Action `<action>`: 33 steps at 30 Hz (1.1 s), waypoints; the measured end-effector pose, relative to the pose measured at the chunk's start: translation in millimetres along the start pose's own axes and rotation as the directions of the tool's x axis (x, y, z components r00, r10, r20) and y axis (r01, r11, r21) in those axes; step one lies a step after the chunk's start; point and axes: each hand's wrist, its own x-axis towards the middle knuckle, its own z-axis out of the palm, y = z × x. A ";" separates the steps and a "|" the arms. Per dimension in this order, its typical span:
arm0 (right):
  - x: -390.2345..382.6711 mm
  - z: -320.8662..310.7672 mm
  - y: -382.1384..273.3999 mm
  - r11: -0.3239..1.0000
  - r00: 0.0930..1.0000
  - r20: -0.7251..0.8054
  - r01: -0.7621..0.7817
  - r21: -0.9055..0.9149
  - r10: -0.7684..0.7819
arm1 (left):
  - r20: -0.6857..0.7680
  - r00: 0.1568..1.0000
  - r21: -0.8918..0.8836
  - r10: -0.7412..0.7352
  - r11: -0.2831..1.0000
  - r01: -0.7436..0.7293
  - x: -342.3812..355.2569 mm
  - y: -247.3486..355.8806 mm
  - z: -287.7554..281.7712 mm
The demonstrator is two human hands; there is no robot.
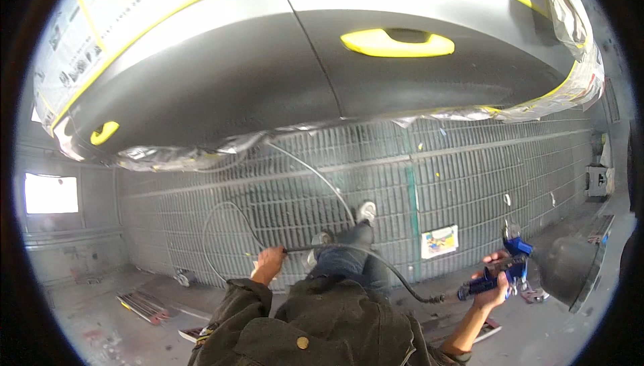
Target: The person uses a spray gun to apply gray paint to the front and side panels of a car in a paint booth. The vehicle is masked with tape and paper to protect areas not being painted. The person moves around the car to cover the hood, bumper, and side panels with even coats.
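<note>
Along the upper part of the view: one vehicle side panel (221, 91), dark grey below, paler above, with two bright yellow door handles (396, 49). Masking: printed paper (100, 30) bordered by yellow tape (530, 4); crumpled film (168, 157) along the lower edge. Lower right: one blue spray gun (516, 267), well apart from the panel, right hand (495, 284) wrapped about its grip; trigger position not discernible. Just beside it: dark cup-shaped container (567, 269), attachment to the gun unclear. Lower centre: one dark hose (397, 273), left hand (268, 262) closed around it, one end near the gun's base; coupling too small to confirm. Underfoot: floor grating (483, 185), bearing one colourful sheet (440, 241). Condition, as judged: masking seemingly complete; dark area apparently coated, no bare patch evident. Whether the pale band is finish or reflection, and how much coating is left, cannot be told.
</note>
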 end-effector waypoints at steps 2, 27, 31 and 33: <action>25.7 -10.4 -9.9 0.996 0.998 0.009 -0.062 -0.067 0.063 | 0.055 0.998 -0.011 -0.028 1.000 0.028 -22.6 26.4 27.5; 495.2 -307.0 359.1 0.996 0.937 0.337 0.080 0.040 -0.089 | -0.642 0.765 -0.134 0.061 0.973 -0.190 357.3 383.0 198.2; 526.9 -340.6 407.1 0.998 0.986 0.156 0.058 0.032 -0.062 | -0.733 0.680 -0.164 -0.026 0.977 -0.139 402.3 395.2 221.2; 548.9 -342.6 418.8 0.992 0.995 0.098 -0.002 0.127 -0.011 | -0.775 0.632 -0.147 -0.036 0.981 -0.125 403.8 391.0 218.4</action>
